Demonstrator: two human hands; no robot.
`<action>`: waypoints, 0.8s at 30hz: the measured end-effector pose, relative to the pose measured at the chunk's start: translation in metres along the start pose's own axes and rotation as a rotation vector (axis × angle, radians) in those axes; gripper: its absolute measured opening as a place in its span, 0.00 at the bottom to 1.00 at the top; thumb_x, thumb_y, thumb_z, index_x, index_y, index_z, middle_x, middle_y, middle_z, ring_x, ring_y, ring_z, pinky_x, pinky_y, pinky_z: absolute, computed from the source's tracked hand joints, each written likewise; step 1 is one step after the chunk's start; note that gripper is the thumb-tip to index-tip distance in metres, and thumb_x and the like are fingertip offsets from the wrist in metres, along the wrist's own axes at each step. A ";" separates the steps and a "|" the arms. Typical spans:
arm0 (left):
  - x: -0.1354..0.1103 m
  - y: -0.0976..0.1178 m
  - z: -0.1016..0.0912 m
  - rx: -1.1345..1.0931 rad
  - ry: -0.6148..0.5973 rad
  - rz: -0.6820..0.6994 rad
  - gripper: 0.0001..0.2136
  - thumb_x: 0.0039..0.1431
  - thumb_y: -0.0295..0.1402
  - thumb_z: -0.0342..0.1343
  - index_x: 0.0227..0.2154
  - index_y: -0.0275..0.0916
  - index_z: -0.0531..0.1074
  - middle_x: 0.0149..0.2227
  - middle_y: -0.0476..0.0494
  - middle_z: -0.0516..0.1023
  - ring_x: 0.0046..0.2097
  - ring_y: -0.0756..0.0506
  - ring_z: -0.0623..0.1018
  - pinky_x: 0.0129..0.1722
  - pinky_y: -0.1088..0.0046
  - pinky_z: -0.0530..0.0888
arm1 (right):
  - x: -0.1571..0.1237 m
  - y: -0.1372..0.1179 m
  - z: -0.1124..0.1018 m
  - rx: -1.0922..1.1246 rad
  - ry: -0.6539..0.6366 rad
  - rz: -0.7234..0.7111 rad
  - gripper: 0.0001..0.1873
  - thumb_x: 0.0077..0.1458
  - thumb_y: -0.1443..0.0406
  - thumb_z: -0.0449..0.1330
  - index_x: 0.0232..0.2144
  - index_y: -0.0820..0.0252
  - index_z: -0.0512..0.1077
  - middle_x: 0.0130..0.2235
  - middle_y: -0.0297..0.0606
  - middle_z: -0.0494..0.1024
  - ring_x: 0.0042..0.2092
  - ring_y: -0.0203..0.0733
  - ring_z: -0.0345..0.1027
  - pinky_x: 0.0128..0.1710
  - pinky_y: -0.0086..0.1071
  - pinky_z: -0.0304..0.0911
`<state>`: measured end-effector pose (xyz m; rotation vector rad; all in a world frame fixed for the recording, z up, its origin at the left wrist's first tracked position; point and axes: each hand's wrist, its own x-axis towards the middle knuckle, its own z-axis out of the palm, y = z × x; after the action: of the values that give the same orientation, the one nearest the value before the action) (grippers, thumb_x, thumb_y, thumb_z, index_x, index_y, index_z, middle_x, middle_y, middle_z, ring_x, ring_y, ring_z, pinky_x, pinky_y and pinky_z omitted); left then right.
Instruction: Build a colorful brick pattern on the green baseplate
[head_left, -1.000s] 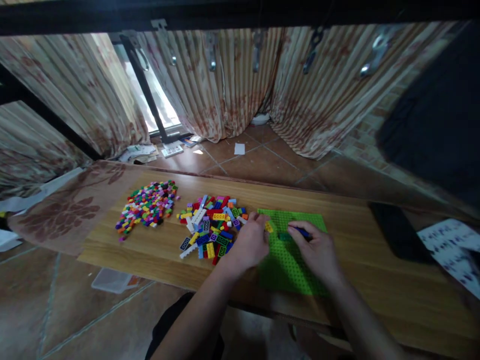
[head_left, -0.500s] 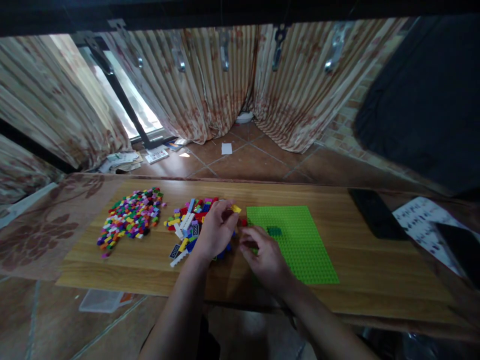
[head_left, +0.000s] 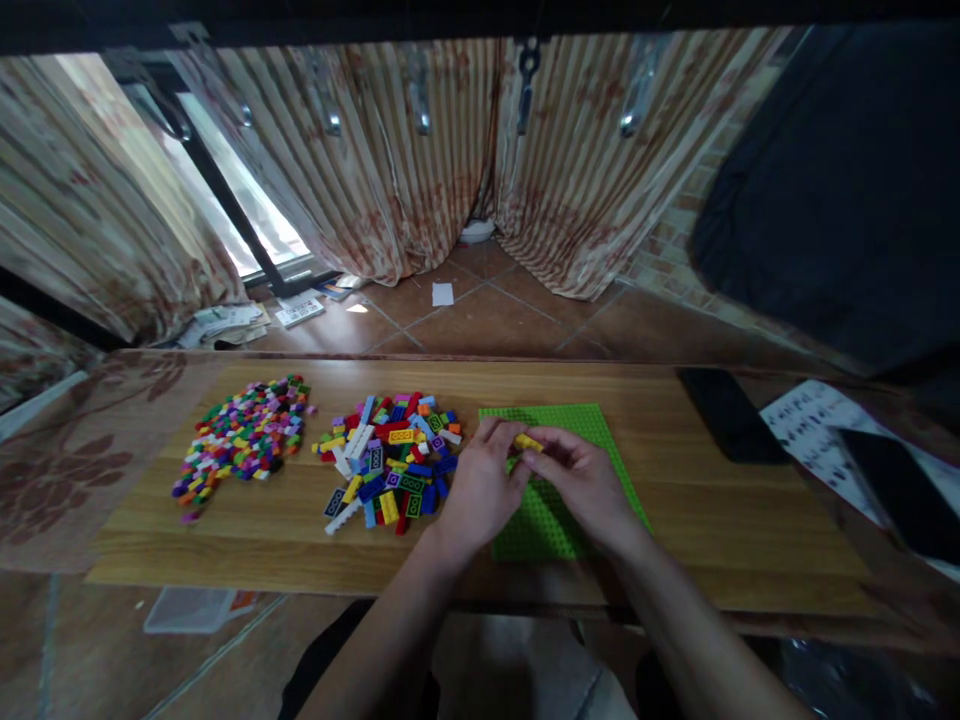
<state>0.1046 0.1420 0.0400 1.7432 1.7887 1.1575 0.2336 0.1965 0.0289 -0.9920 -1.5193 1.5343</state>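
Left hand (head_left: pixel 484 482) and right hand (head_left: pixel 589 480) close together above green plate (head_left: pixel 536 535). Yellow brick (head_left: pixel 529 442) between them: right pinches one end, left at the other, its grip unclear. Brick probably light, stiff, smooth, hardy; best held by its sides.

I see a long, smooth, wood-grained brown worktop (head_left: pixel 720 530), a studded rectangular green plastic baseplate (head_left: pixel 540 525) and matt beige-striped cloth curtains (head_left: pixel 390 180).

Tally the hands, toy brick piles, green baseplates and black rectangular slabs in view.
Left hand and right hand: 2
Toy brick piles: 2
Green baseplate: 1
Black rectangular slabs: 2
Total: 7
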 end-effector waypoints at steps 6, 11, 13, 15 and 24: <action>0.001 -0.002 0.013 0.060 -0.083 -0.067 0.18 0.56 0.24 0.57 0.50 0.38 0.69 0.47 0.41 0.74 0.40 0.47 0.77 0.44 0.67 0.76 | 0.004 0.006 -0.040 -0.336 0.045 -0.048 0.13 0.53 0.57 0.61 0.38 0.57 0.78 0.37 0.38 0.81 0.38 0.43 0.74 0.42 0.39 0.67; 0.002 -0.008 0.014 0.200 -0.120 -0.078 0.19 0.55 0.24 0.56 0.51 0.38 0.69 0.49 0.39 0.74 0.48 0.42 0.76 0.50 0.63 0.75 | 0.008 0.010 -0.058 -0.647 0.013 -0.154 0.08 0.56 0.61 0.60 0.32 0.54 0.79 0.36 0.37 0.79 0.38 0.42 0.72 0.43 0.39 0.66; 0.003 -0.009 0.016 0.237 -0.139 -0.061 0.19 0.55 0.23 0.56 0.50 0.38 0.70 0.49 0.39 0.74 0.50 0.41 0.75 0.52 0.62 0.74 | 0.010 0.012 -0.058 -0.692 0.014 -0.158 0.07 0.55 0.62 0.60 0.33 0.54 0.80 0.36 0.37 0.77 0.38 0.42 0.72 0.43 0.39 0.66; 0.004 -0.009 0.017 0.270 -0.156 -0.044 0.18 0.54 0.23 0.56 0.49 0.38 0.71 0.48 0.39 0.74 0.50 0.40 0.75 0.53 0.60 0.74 | 0.011 0.013 -0.060 -0.721 0.042 -0.155 0.08 0.56 0.62 0.60 0.34 0.54 0.80 0.37 0.38 0.76 0.39 0.41 0.72 0.43 0.39 0.66; 0.006 -0.007 0.016 0.278 -0.165 -0.049 0.16 0.55 0.22 0.56 0.47 0.37 0.73 0.47 0.39 0.75 0.51 0.40 0.75 0.55 0.60 0.73 | 0.004 0.006 -0.089 -0.666 -0.186 -0.168 0.14 0.53 0.66 0.61 0.43 0.53 0.77 0.45 0.38 0.76 0.46 0.43 0.72 0.48 0.40 0.65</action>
<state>0.1113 0.1527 0.0266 1.8730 1.9503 0.7492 0.3128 0.2373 0.0230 -1.0552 -2.2611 1.0317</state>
